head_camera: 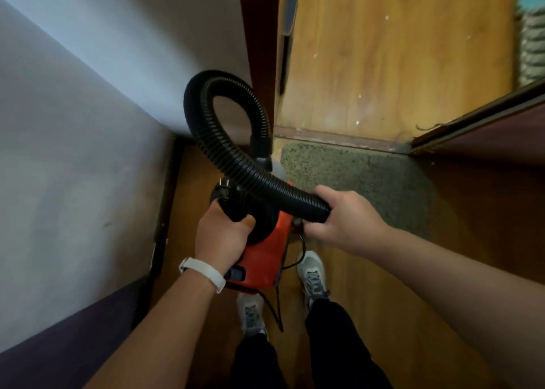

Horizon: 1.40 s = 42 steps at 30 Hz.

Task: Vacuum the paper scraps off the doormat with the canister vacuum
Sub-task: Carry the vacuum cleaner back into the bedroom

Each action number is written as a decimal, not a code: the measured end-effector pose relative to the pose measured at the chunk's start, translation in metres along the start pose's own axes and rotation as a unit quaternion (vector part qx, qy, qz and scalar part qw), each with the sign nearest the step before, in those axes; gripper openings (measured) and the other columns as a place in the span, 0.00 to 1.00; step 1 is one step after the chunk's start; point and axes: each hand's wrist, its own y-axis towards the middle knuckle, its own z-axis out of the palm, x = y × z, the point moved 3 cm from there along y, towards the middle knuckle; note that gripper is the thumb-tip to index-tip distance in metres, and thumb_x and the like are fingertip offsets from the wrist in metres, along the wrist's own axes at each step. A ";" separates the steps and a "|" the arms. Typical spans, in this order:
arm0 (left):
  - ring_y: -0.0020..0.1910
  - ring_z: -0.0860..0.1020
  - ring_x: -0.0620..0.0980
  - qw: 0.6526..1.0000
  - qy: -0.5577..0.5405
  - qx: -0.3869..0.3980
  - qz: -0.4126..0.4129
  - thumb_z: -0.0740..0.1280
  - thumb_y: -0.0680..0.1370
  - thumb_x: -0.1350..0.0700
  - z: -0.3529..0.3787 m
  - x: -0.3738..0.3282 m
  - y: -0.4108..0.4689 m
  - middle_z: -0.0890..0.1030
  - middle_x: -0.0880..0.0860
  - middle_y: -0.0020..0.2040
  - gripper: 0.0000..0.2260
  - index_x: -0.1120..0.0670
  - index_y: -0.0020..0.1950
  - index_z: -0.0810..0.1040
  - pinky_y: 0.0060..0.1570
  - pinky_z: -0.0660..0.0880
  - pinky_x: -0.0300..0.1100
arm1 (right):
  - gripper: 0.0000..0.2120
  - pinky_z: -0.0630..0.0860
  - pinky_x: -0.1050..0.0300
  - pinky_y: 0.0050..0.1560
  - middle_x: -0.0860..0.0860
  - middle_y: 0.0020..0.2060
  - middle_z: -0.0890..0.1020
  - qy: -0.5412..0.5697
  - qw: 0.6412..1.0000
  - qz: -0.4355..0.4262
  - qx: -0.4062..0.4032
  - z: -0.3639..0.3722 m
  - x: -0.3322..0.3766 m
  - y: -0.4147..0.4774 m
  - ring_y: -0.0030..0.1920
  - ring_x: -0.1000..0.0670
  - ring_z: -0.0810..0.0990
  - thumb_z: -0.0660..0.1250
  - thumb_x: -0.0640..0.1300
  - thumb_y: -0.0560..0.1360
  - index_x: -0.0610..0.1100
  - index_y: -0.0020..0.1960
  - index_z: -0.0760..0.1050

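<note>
Grips with the left hand (221, 238) the black top handle of the orange canister vacuum (262, 259), fingers curled tightly around it. Holds it over the left shoe (250, 315), near the left wall and just left of the doormat (362, 179). Clasps with the right hand (345, 220) the free end of the black ribbed hose (224, 152), fingers wrapped around it, above the near left corner of the mat. Wears a white wristband (203, 273) on the left wrist. Cannot tell paper scraps on the mat; only white specks (358, 122) on the far wooden floor.
</note>
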 end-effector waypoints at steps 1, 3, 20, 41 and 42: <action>0.43 0.80 0.46 1.000 -0.005 0.002 0.012 0.71 0.72 0.51 -0.011 -0.012 -0.009 0.82 0.46 0.43 0.08 0.47 0.49 0.77 0.39 0.74 0.42 | 0.15 0.80 0.50 0.38 0.53 0.38 0.80 0.001 1.000 0.004 0.001 -0.011 0.010 -0.012 0.38 0.51 0.80 0.74 0.52 0.71 0.50 0.53 0.74; 0.44 0.80 0.47 1.000 -0.013 -0.001 0.023 0.72 0.71 0.53 -0.031 -0.036 -0.028 0.82 0.47 0.44 0.09 0.48 0.51 0.77 0.39 0.73 0.41 | 0.14 0.81 0.47 0.40 0.51 0.39 0.80 0.021 1.000 0.019 -0.012 -0.031 0.026 -0.039 0.38 0.50 0.81 0.75 0.51 0.70 0.50 0.53 0.74; 0.41 0.80 0.48 0.968 0.002 0.066 0.241 0.72 0.70 0.56 -0.135 -0.205 -0.208 0.81 0.49 0.41 0.09 0.49 0.47 0.75 0.41 0.78 0.47 | 0.11 0.69 0.64 0.29 0.51 0.34 0.79 0.231 0.889 0.040 -0.393 -0.131 0.119 -0.297 0.30 0.57 0.75 0.74 0.42 0.72 0.56 0.46 0.77; 0.31 0.79 0.50 0.895 0.129 0.120 0.410 0.70 0.68 0.55 -0.021 -0.306 -0.396 0.80 0.52 0.31 0.04 0.53 0.39 0.76 0.34 0.78 0.51 | 0.12 0.80 0.51 0.38 0.45 0.38 0.83 0.413 0.600 0.217 -0.650 -0.159 -0.040 -0.562 0.37 0.45 0.84 0.69 0.57 0.76 0.48 0.48 0.76; 0.29 0.78 0.51 0.889 0.138 0.122 0.419 0.70 0.67 0.54 -0.008 -0.311 -0.406 0.79 0.52 0.30 0.05 0.53 0.38 0.76 0.32 0.77 0.50 | 0.13 0.79 0.52 0.37 0.45 0.38 0.83 0.414 0.594 0.227 -0.651 -0.161 -0.055 -0.574 0.37 0.45 0.84 0.68 0.58 0.76 0.48 0.48 0.76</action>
